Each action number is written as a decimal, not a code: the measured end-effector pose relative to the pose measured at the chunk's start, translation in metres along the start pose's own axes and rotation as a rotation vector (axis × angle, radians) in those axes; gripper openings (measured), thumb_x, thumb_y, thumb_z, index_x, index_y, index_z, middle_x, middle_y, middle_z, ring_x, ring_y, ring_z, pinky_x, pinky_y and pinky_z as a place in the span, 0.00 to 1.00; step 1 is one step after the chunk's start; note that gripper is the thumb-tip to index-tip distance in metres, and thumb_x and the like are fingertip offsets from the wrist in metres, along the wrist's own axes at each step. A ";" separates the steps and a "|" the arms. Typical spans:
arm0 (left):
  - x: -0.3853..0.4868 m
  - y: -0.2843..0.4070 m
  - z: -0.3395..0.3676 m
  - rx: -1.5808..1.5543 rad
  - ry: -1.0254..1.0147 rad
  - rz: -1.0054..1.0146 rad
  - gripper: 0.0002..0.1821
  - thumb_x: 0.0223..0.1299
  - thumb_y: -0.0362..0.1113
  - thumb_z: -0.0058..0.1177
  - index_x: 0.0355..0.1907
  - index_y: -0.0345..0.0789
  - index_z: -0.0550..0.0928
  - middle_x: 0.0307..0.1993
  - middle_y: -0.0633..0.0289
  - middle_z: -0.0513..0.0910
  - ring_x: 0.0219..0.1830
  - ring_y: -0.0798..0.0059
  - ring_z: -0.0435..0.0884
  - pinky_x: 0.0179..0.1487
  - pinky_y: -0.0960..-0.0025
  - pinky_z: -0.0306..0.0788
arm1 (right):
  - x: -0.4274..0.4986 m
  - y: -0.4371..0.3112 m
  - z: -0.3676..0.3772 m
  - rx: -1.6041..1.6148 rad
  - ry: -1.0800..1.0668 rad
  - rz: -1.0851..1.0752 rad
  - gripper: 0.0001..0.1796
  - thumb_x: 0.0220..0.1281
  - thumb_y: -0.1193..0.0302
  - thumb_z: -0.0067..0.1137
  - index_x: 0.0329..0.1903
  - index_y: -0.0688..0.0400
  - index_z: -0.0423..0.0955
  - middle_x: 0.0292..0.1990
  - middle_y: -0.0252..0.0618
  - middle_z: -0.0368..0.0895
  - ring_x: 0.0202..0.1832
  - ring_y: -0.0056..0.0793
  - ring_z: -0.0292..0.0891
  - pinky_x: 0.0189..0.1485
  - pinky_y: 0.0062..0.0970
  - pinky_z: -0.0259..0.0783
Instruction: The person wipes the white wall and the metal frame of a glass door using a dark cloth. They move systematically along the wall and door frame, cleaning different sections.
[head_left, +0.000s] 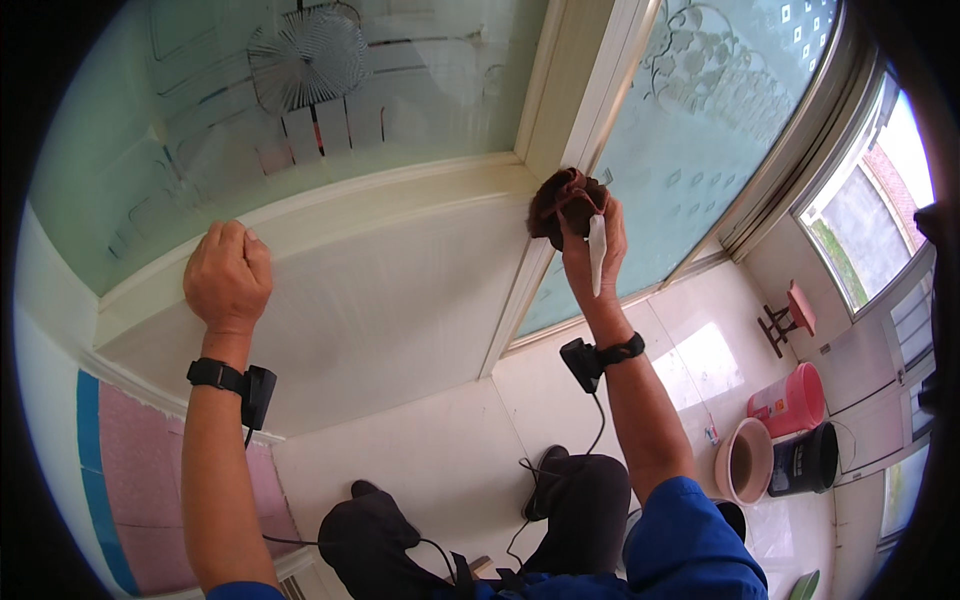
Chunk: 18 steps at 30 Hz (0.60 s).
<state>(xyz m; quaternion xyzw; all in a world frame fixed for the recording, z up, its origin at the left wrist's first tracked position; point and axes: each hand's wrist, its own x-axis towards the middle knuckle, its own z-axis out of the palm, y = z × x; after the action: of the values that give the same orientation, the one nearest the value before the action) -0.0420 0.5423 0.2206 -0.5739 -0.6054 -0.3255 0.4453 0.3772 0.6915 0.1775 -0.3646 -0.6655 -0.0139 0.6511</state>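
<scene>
My right hand (600, 240) grips a bunched dark brown cloth (568, 202) against the cream door-frame post (581, 120). A narrow white strip (596, 255) lies along that hand below the cloth; whether it belongs to the cloth I cannot tell. My left hand (227, 277) is curled into a fist at the cream ledge (390, 191) under a patterned glass pane (420, 112), with nothing visible in it. To the right of the post is a frosted sliding-door panel (667, 187) with etched designs.
On the tiled floor (450, 427) at right stand a pink bucket (802, 397), a black bucket (802, 459) and a pale pink basin (724, 465). A small stool (799, 309) is near the window. Cables (596, 420) hang from black devices strapped to both wrists.
</scene>
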 end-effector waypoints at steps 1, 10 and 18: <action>-0.001 -0.001 0.000 -0.009 -0.021 -0.017 0.09 0.71 0.37 0.50 0.32 0.37 0.75 0.30 0.58 0.77 0.32 0.53 0.79 0.35 0.54 0.73 | -0.015 0.005 0.004 0.008 0.018 -0.001 0.18 0.68 0.70 0.69 0.57 0.56 0.77 0.47 0.47 0.82 0.47 0.48 0.83 0.52 0.38 0.77; -0.003 -0.005 0.002 0.015 -0.010 0.028 0.11 0.70 0.38 0.51 0.30 0.38 0.74 0.29 0.60 0.76 0.29 0.55 0.78 0.32 0.57 0.71 | -0.200 0.068 0.034 0.016 -0.101 0.507 0.21 0.65 0.75 0.68 0.59 0.58 0.74 0.49 0.42 0.82 0.51 0.40 0.80 0.58 0.36 0.75; -0.002 -0.005 0.002 0.020 -0.016 0.015 0.11 0.71 0.39 0.50 0.31 0.38 0.75 0.30 0.59 0.77 0.30 0.55 0.79 0.33 0.56 0.72 | -0.183 0.060 -0.011 0.892 -0.095 1.122 0.20 0.75 0.73 0.60 0.65 0.52 0.70 0.58 0.33 0.77 0.61 0.30 0.75 0.65 0.37 0.74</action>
<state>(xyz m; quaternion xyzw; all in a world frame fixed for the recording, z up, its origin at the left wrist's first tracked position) -0.0472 0.5432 0.2185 -0.5764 -0.6080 -0.3113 0.4485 0.3957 0.6448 -0.0087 -0.3511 -0.3477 0.6118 0.6176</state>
